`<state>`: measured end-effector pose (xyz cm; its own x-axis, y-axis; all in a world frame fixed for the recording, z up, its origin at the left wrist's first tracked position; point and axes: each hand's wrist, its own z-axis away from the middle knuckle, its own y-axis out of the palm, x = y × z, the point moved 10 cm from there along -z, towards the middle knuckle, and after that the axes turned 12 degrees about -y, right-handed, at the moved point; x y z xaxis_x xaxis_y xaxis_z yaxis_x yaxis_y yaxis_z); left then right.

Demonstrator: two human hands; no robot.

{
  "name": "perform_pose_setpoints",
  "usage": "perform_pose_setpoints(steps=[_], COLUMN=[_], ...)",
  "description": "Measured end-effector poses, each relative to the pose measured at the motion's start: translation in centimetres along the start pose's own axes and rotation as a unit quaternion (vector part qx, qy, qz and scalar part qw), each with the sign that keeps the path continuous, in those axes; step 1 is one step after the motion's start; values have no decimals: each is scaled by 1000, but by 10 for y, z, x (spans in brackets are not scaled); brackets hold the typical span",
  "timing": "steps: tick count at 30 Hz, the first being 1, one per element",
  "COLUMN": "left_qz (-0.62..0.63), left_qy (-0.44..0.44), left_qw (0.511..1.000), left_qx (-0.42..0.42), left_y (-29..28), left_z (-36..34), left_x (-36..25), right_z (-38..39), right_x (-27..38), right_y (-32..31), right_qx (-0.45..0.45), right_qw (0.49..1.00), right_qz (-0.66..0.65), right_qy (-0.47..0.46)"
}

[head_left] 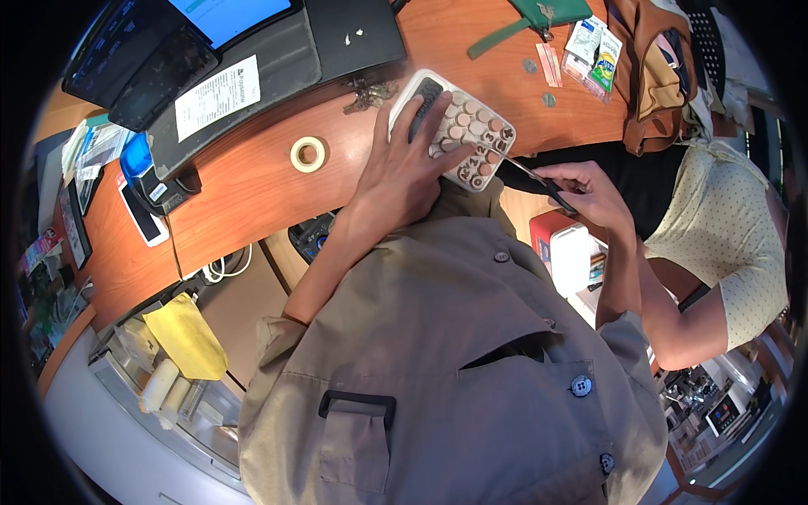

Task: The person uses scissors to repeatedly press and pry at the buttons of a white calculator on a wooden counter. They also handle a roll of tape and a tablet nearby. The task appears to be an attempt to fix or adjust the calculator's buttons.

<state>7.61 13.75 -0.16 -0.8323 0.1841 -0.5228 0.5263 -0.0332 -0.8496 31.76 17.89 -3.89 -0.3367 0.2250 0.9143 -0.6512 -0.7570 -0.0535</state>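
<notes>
Two hands [400, 178]: one flat on calculator [468, 126]

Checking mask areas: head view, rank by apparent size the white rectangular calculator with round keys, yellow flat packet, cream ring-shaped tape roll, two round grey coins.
1. White calculator, partly covered by the left hand
2. Yellow packet
3. Tape roll
4. Grey coins: they look alike, so tied

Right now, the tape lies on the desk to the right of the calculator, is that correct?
Not quite: the head view shows the tape to the left of the calculator. It does lie on the desk.
</notes>
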Motion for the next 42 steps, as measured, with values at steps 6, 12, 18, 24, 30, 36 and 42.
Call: perform_pose_setpoints(steps=[6,12,18,24,30,36,42], left_qz=[42,37,-3,73,91,83,87], left_qy=[20,37,5,17,7,15,19], left_qw=[999,998,998,997,996,996,996], left_qx=[-23,-31,-58,-12,-15,-28,-29], left_y=[-3,-13,-32,-22,-17,-15,-13], left_z=[-1,2,13,25,31,32,31], left_x=[5,9,29,17,18,21,24], right_z=[-20,-63,-37,-7,4,2,1], right_x=[21,22,4,-15,-10,-6,-4], right_y=[-17,14,57,60,66,73,72], right_qx=[-116,-88,-38,-12,7,-3,-34], right_qw=[982,967,975,991,994,996,999], right_qz=[-34,-93,-137,-128,-109,-94,-36], right_qy=[-148,-219,-169,-29,-3,-8,-16])
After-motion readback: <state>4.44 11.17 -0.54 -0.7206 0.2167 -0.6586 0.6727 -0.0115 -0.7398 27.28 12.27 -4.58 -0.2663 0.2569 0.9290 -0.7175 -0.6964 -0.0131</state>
